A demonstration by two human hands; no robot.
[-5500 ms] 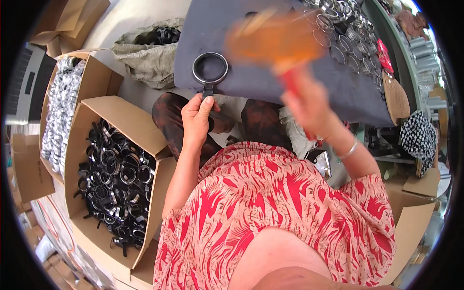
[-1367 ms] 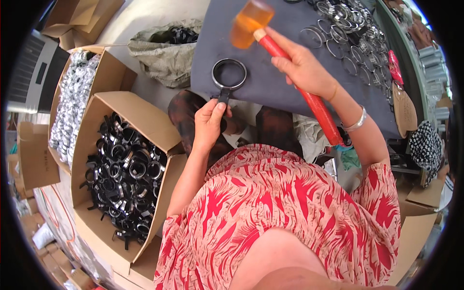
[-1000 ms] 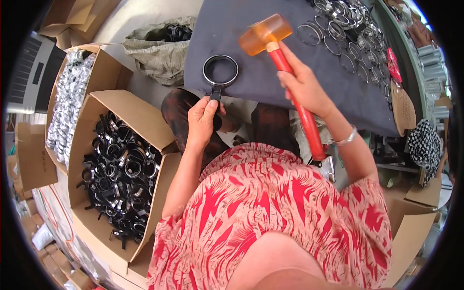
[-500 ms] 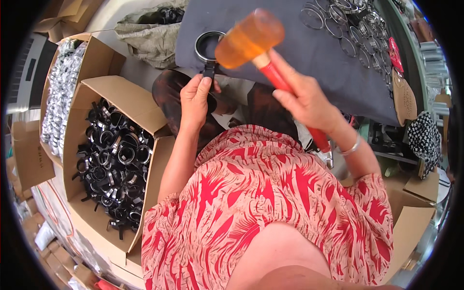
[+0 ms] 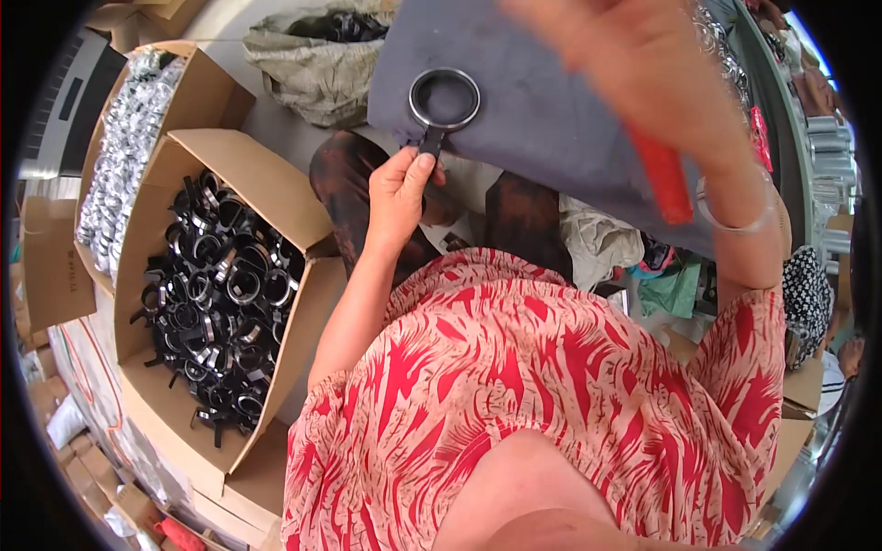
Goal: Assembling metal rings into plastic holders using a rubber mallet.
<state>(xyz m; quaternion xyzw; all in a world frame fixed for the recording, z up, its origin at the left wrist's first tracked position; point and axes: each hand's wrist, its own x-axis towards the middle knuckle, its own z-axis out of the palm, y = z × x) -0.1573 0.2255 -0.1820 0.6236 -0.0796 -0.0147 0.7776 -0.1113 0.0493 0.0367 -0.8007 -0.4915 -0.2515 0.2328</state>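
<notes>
My left hand (image 5: 400,197) pinches the short black handle of a round ring-shaped part (image 5: 430,138). A bright metal rim runs around its top, and it rests at the near left edge of the grey cloth-covered work surface (image 5: 533,129). Raised high on the right is my right hand (image 5: 657,83), smeared by motion. It is closed on a mallet, whose red handle (image 5: 663,179) sticks out below the fist. The mallet's head cannot be seen now; the earlier picture shows it amber-coloured.
To my left, an open cardboard box (image 5: 243,174) holds many black ring parts (image 5: 220,303). Behind it, another box (image 5: 216,101) contains shiny silver pieces. A woven sack (image 5: 317,78) stands beyond. Metal rings (image 5: 721,46) lie at the far right; a green bag (image 5: 671,289) sits below the work surface.
My right hand has swung the mallet up and to the right, away from the ring part. The view has shifted slightly, and my left hand keeps its hold on the ring part.
</notes>
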